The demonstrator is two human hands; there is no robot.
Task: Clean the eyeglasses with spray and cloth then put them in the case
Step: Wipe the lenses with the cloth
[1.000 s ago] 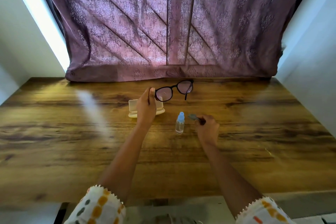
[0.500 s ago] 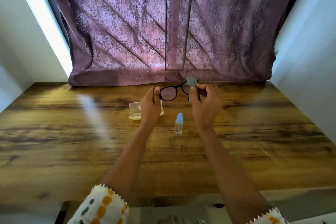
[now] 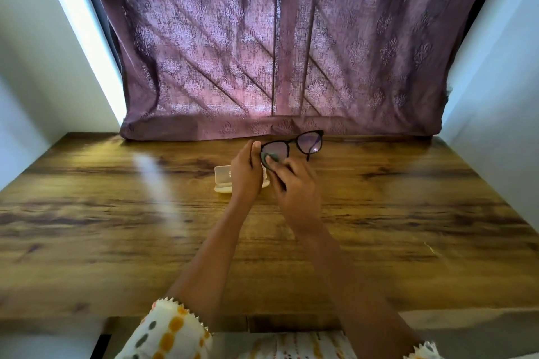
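1. The left hand (image 3: 246,172) grips the eyeglasses (image 3: 306,144) at the frame's outer corner, fingers curled round it, and holds them up off the worktop (image 3: 393,213), just in front of the curtain's (image 3: 277,52) lower hem.
2. The right hand (image 3: 294,183) pinches a small grey-green cloth (image 3: 269,158) against the lens nearer the left hand. The other lens is uncovered and shows a faint glare.
3. The pale case (image 3: 223,181) sits on the worktop directly behind the left hand, which partly hides it. It looks open, with a flap standing up (the blur makes this hard to confirm).
4. No spray bottle shows in this view. It may be behind the hands, so I cannot tell whether the spraying is done.
5. My judgement of progress: the task is in its wiping step, roughly midway. One lens is being rubbed, and the second shows no cloth on it yet.
6. What seems left: finish this lens, wipe the other one, set the cloth down, fold the arms, lay the eyeglasses in the case and close it
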